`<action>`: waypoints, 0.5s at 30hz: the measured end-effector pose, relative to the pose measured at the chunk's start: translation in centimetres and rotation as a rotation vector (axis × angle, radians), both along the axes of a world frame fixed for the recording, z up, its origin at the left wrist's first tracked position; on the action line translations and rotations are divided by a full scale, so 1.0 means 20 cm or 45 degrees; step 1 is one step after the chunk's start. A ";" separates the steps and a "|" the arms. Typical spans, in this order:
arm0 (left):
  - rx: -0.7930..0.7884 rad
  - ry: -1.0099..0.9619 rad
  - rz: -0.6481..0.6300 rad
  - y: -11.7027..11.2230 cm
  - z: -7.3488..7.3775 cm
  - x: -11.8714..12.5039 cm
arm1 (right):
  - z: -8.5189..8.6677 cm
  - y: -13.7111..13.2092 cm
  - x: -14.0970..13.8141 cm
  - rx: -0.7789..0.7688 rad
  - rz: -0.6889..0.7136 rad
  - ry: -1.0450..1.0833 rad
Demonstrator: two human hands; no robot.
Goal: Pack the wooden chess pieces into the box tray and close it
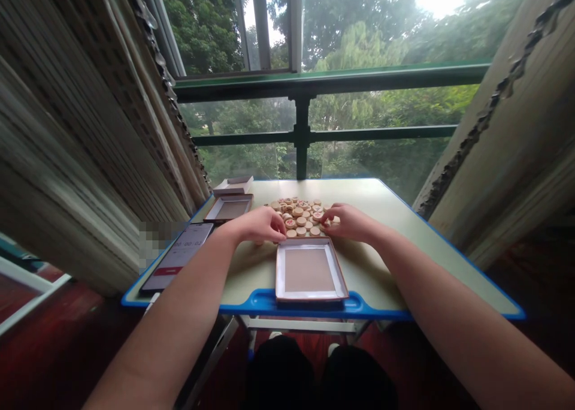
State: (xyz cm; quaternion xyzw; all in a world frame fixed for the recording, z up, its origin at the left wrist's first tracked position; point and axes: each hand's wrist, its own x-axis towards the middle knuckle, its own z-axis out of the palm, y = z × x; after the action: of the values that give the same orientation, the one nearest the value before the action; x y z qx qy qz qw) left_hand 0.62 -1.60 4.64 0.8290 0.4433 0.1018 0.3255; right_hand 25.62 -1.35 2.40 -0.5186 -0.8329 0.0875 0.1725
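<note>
A pile of round wooden chess discs (302, 216) with red and dark markings lies in the middle of a small pale table (395, 230). My left hand (262, 224) rests at the pile's left edge, fingers curled over the nearest discs. On the right edge of the pile my right hand (345, 221) has its fingers bent, the tips on the discs. What either hand grips is hidden. An empty shallow box tray (309, 271) sits just in front of the pile, at the table's near edge.
A phone (178, 255) showing a timer lies at the table's left front. Behind it stand another open tray (230, 208) and a white lid (233, 186). Curtains hang on both sides, and a window with a green railing (314, 80) is beyond the table.
</note>
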 end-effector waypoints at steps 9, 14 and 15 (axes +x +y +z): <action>0.051 -0.028 -0.048 0.02 -0.02 0.03 | 0.08 -0.11 -0.08 -0.043 0.130 0.350; 0.006 -0.064 -0.057 0.03 -0.02 0.02 | 0.06 -0.14 -0.12 -0.030 0.342 0.362; 0.022 -0.087 -0.015 0.04 -0.02 0.01 | 0.06 -0.13 -0.11 0.003 0.307 0.339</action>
State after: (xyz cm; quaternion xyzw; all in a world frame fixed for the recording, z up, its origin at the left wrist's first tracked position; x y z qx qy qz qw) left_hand 0.86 -0.90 4.19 0.8304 0.4262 0.1320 0.3337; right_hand 23.38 -3.91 3.51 -0.3983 -0.8590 0.1744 0.2703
